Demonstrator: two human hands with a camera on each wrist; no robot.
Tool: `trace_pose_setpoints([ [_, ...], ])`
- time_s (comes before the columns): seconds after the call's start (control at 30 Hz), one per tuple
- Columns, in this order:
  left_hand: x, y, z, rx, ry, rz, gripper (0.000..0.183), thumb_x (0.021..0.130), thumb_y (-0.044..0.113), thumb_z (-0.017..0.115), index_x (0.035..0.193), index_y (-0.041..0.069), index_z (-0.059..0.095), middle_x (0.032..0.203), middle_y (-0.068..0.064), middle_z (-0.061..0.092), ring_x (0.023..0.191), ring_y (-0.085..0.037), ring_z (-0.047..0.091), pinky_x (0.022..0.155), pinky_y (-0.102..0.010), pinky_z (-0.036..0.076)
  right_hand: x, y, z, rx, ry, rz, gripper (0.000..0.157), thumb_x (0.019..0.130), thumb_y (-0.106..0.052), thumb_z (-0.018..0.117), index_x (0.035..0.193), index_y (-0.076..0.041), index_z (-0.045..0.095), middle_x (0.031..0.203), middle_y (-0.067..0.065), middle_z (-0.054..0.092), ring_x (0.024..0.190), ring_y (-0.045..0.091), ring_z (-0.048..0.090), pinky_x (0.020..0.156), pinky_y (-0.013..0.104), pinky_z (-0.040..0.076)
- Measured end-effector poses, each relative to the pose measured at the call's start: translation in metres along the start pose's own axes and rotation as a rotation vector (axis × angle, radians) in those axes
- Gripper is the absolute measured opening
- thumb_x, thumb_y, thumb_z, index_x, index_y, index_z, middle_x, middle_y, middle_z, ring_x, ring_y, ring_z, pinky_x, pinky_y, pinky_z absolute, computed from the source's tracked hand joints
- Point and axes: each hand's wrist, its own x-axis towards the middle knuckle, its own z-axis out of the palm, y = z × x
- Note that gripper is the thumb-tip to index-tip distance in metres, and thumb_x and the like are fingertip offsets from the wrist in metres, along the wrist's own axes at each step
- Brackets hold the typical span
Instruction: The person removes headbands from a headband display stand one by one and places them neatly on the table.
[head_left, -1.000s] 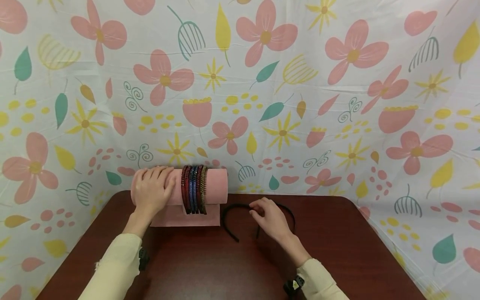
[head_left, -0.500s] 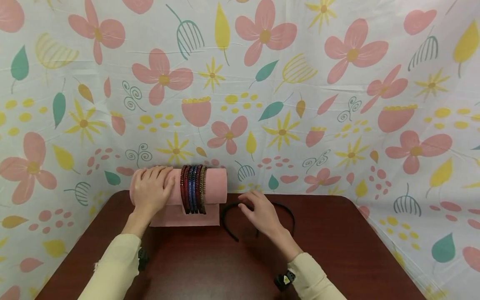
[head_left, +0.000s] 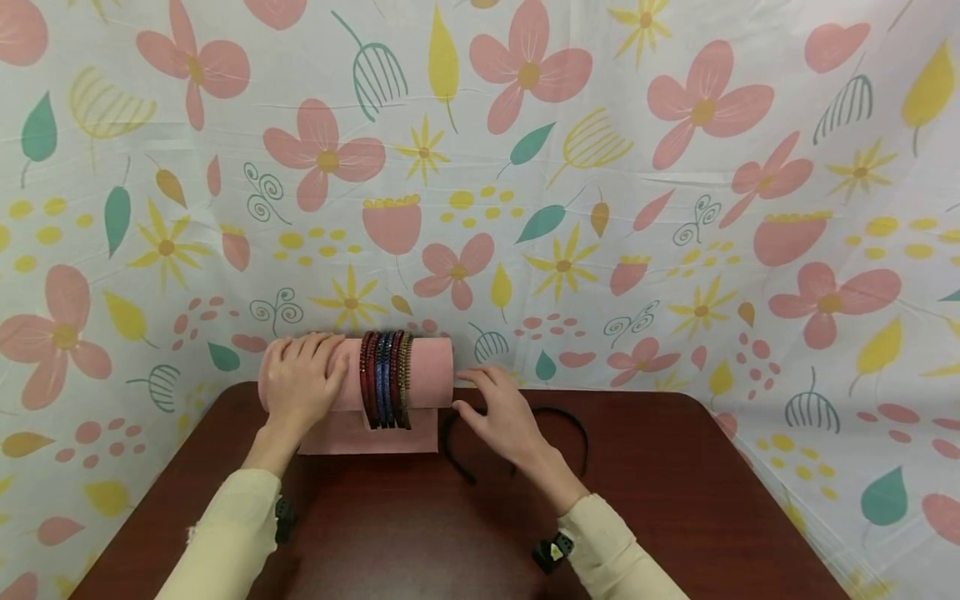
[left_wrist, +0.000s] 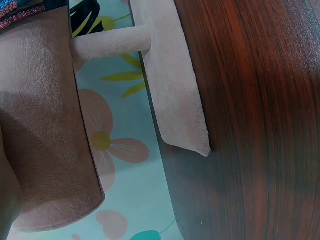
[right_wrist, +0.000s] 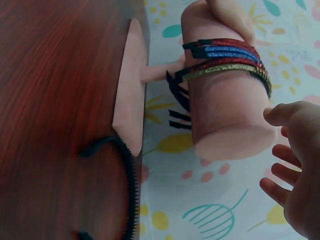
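A pink velvety headband stand (head_left: 432, 368), a horizontal roll on a flat base, stands at the back left of the table. Several glittery headbands (head_left: 386, 379) in red, blue and gold hug its middle. My left hand (head_left: 302, 379) holds the roll's left part, fingers curved over the top. By the roll's right end is my right hand (head_left: 501, 414), holding nothing, its fingers spread and slightly bent; in the right wrist view its thumb is close to the roll's end. A black headband (right_wrist: 132, 185) with small teeth lies on the table, partly hidden behind my right hand in the head view.
The dark red-brown wooden table (head_left: 390, 533) reaches back to a floral-print cloth (head_left: 480, 192) hanging behind and at both sides. A short post (left_wrist: 112, 42) joins the stand's roll to its base (left_wrist: 177, 90).
My right hand has moved left, from over the black headband to the right end of the stand's roll. The left hand keeps its place on the stand.
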Motion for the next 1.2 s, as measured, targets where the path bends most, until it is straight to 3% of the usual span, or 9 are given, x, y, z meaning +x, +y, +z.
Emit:
trace_pose_setpoints([
  [0.4, -0.001, 0.001, -0.003, 0.009, -0.043, 0.000, 0.044, 0.097, 0.042, 0.044, 0.114, 0.013, 0.073, 0.113, -0.011, 0.072, 0.106, -0.034, 0.065, 0.102, -0.052, 0.040, 0.023, -0.020, 0.007, -0.005, -0.035, -0.108, 0.051, 0.086, -0.027, 0.077, 0.131, -0.008, 0.061, 0.134, 0.011, 0.058, 0.125, 0.026, 0.056, 0.104, 0.043, 0.047],
  [0.57, 0.000, 0.001, -0.002, 0.007, -0.032, 0.006, 0.044, 0.096, 0.042, 0.045, 0.112, 0.013, 0.073, 0.112, -0.011, 0.072, 0.105, -0.034, 0.065, 0.100, -0.052, 0.041, 0.031, -0.026, 0.014, -0.061, -0.061, -0.170, 0.065, 0.081, -0.032, 0.082, 0.136, -0.007, 0.057, 0.137, 0.011, 0.056, 0.128, 0.026, 0.054, 0.107, 0.044, 0.045],
  [0.87, 0.001, -0.001, 0.001, -0.001, -0.008, 0.010, 0.044, 0.095, 0.043, 0.046, 0.111, 0.012, 0.074, 0.110, -0.010, 0.072, 0.103, -0.033, 0.065, 0.099, -0.052, 0.042, 0.040, -0.031, 0.019, -0.131, -0.166, -0.132, 0.091, 0.079, -0.046, 0.080, 0.152, -0.011, 0.039, 0.155, 0.009, 0.040, 0.146, 0.030, 0.036, 0.113, 0.059, 0.034],
  [1.2, 0.000, 0.000, 0.000, -0.002, -0.010, 0.007, 0.044, 0.097, 0.042, 0.044, 0.112, 0.013, 0.074, 0.111, -0.010, 0.073, 0.104, -0.033, 0.066, 0.100, -0.053, 0.043, 0.052, -0.035, 0.025, -0.206, -0.241, -0.097, 0.102, 0.077, -0.057, 0.077, 0.157, -0.016, 0.029, 0.163, 0.007, 0.029, 0.153, 0.027, 0.020, 0.120, 0.055, 0.024],
])
